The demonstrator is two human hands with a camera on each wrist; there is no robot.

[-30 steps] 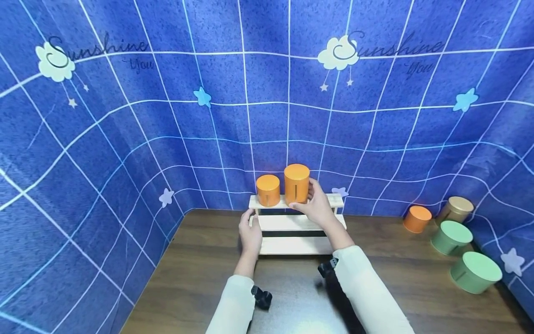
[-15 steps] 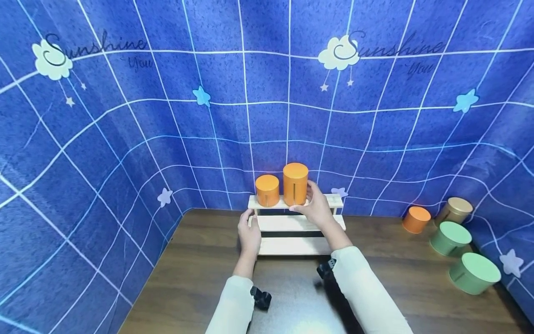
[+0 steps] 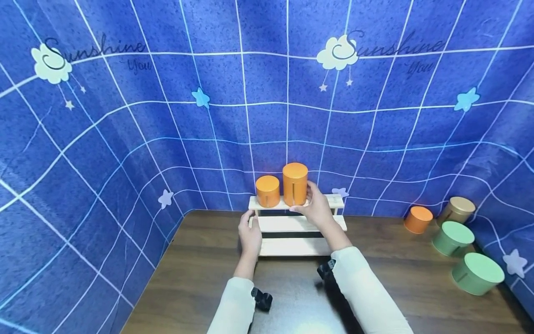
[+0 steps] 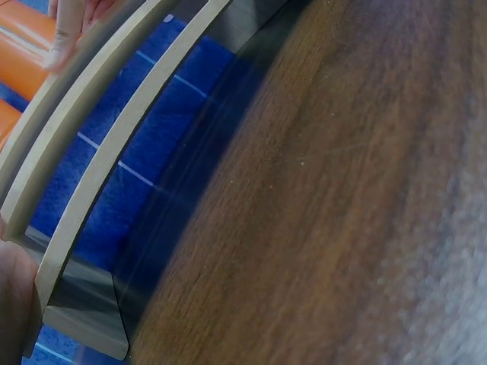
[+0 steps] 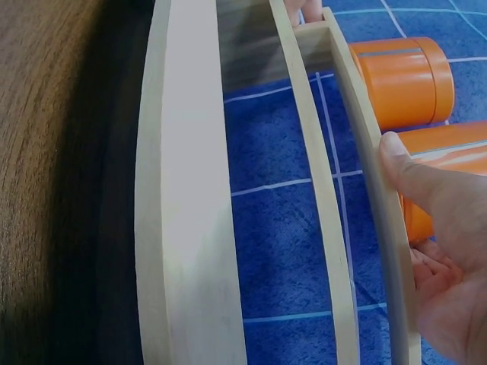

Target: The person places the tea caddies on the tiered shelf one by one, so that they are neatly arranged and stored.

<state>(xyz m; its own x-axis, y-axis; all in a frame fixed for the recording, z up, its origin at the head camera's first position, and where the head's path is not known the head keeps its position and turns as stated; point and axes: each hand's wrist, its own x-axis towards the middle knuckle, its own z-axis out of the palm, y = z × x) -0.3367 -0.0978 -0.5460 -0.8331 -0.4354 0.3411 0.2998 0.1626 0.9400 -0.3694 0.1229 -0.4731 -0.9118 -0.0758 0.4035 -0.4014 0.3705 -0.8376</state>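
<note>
A three-tier pale wooden shelf rack [image 3: 294, 247] stands against the blue curtain. On its top tier are a short orange canister [image 3: 268, 191] at the left and a taller orange canister [image 3: 295, 184] to its right, with a narrow gap between them. My right hand [image 3: 318, 208] holds the tall canister low on its right side, thumb in front near the tier's edge [image 5: 384, 198]. My left hand [image 3: 250, 235] grips the rack's left end, below the short canister; part of that hand shows beside the rack's side panel in the left wrist view [image 4: 15, 293].
On the brown wooden table [image 3: 196, 264], at the right, stand a small orange canister [image 3: 418, 220], a gold canister [image 3: 456, 211] and two green canisters, one behind [image 3: 453, 237] and one nearer [image 3: 477, 273]. A blue gridded curtain [image 3: 267, 93] hangs close behind the rack.
The tall canister has shifted very slightly left toward the short one, along with my right hand. My left hand stays at the rack's end.
</note>
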